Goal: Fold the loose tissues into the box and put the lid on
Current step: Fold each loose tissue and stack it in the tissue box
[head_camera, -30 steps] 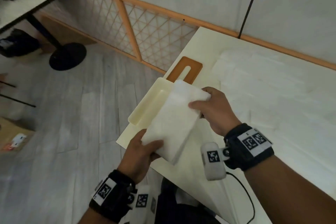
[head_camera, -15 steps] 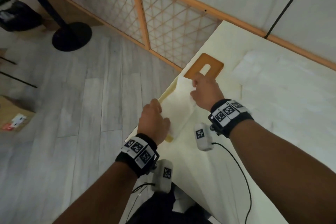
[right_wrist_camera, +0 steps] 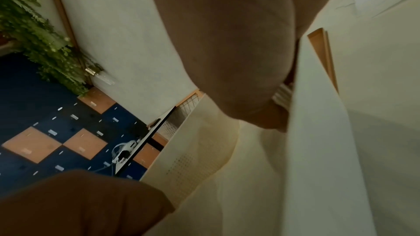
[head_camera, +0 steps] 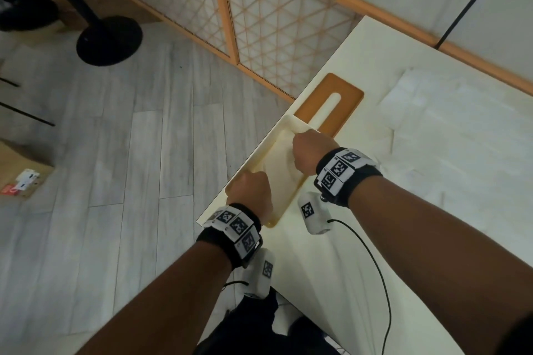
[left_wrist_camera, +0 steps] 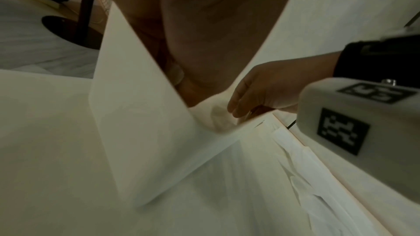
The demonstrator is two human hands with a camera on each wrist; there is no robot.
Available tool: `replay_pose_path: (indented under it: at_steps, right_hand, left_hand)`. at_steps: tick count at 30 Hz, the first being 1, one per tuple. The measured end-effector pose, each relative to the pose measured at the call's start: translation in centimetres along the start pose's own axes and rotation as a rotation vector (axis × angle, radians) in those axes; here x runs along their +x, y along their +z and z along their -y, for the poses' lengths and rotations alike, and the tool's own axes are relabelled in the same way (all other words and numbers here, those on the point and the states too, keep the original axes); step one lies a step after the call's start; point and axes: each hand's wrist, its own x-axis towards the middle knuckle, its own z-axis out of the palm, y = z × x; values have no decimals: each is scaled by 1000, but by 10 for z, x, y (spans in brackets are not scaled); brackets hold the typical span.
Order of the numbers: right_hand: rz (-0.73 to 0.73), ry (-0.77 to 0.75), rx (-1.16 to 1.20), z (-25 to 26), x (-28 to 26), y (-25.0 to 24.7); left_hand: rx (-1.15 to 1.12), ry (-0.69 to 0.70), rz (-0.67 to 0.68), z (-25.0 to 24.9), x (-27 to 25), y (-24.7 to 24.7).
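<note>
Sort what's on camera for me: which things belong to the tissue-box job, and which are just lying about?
Job:
- cream box, at the table's left edge
- tissues inside it, under both hands
- left hand, right hand
- wooden slotted lid, flat on the table beyond the box, not yet on

Lying about:
- white sheets spread on the table
- black table base on the floor
- cardboard box on the floor

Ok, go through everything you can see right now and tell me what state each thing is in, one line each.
Box: open, lid off, at the table's corner.
Folded tissues: inside the box, pressed down by both hands.
Lid: off, flat on the table just beyond the box.
Loose tissues: spread on the table, unfolded.
Left hand: at the box's near end, on the tissues.
Right hand: at the far end, fingers tucked in.
</note>
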Motion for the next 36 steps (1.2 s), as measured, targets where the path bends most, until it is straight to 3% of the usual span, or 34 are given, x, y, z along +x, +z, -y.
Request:
replay_pose_path:
  at_steps: [3,6,11,14,19,29,32,36]
  right_hand:
    - [69,-34,-48,1,4,-1]
    - [67,-42,-68,2,3,-2]
    - [-112,-78,-160,9,-6,-10]
    - [8,-165,-127,18,1,-9]
    - [189,-71,-164,16,30,21]
    - [163,-139,-193,14,40,39]
    - [147,-135,-146,11,53,52]
    - [103,-151,-57,13,28,25]
  left_hand:
    - [15,3,37,-2,1,-2]
    - [34,44,-28,0,-4,-4]
    - [146,234,-139,5,-13,-6]
    - [81,292,41,0,-2,-2]
    - [264,246,235,-7,8,3]
    - [321,205,372,-7,14,11]
    - [324,217,365,-8,10,6]
    - [421,258,304,-10,4,-6]
